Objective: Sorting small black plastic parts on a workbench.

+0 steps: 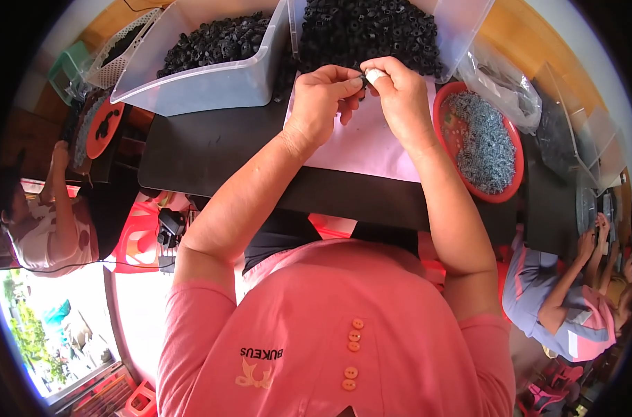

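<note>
My left hand and my right hand meet above a pale pink sheet on the dark table. A small black part is pinched between them at the fingertips. Both hands are closed, and their fingers hide most of the part. A white wrap covers a finger of my right hand. Just beyond my hands lies a heap of small black ring-shaped parts in a clear plastic bin. Beside my right forearm, a red basin holds many small silvery pieces.
A second translucent bin of black parts stands at the left on the dark table. Clear plastic bags lie beyond the basin. Other people work at the far left and far right; an orange plate is at the left.
</note>
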The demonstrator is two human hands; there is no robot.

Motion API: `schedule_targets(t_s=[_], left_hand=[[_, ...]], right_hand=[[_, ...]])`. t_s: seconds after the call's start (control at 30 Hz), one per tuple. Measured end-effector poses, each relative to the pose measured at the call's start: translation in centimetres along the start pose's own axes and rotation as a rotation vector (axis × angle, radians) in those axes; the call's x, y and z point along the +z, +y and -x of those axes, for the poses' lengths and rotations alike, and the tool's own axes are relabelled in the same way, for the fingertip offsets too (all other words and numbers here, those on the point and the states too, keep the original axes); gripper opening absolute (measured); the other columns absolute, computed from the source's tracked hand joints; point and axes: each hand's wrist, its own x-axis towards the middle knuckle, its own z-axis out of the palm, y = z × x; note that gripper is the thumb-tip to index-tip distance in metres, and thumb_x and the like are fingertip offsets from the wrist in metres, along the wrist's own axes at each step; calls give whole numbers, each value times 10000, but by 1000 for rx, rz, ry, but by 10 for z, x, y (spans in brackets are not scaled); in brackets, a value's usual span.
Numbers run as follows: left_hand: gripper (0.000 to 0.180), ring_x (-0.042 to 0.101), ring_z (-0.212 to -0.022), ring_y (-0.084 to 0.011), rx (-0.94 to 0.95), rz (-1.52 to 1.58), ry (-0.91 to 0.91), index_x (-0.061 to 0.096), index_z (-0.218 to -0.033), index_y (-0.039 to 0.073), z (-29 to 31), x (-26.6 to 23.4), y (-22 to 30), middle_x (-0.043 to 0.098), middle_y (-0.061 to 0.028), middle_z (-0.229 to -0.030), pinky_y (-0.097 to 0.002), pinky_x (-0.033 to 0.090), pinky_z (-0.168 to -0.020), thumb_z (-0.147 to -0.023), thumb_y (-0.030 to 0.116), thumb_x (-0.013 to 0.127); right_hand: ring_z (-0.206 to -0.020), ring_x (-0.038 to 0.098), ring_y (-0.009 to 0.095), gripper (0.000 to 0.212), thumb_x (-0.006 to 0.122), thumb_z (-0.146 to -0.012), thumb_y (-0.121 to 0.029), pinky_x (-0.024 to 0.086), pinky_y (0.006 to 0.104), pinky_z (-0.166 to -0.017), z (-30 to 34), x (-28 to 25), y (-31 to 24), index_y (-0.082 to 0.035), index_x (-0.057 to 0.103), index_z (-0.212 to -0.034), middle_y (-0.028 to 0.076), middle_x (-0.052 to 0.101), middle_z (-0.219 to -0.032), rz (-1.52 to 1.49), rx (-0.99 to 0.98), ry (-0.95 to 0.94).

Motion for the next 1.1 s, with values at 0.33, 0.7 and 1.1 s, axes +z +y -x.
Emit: schedule_targets(t_s=[0.33, 0.7, 1.1], left_hand=[[139, 569, -569, -126, 12, -52, 27, 623, -991, -65, 1, 3, -4, 640, -104, -770, -243, 415, -430, -903, 41, 628], [113, 552, -570, -87, 33, -237, 44, 623, -979, -29, 9, 9, 4, 646, -68, -755, -208, 390, -439, -905, 54, 605], [108, 541, -657, -72, 196, -361, 68, 628, -968, -20, 9, 8, -10, 636, -31, -771, -216, 446, -592, -884, 48, 629]], right_hand=[[-802, 675, 256, 124, 575, -856, 4, 525, 336, -717, -1, -2, 4, -12, 669, -935, 143, 692, -876, -10, -123, 6], [-732, 667, 287, 219, 540, -780, 85, 522, 361, -632, 3, -7, -8, -28, 667, -919, 140, 688, -847, 173, -327, -14], [-689, 656, 289, 282, 586, -701, 83, 525, 389, -605, 2, -6, -8, -91, 642, -915, 93, 668, -748, 316, -563, 62]])
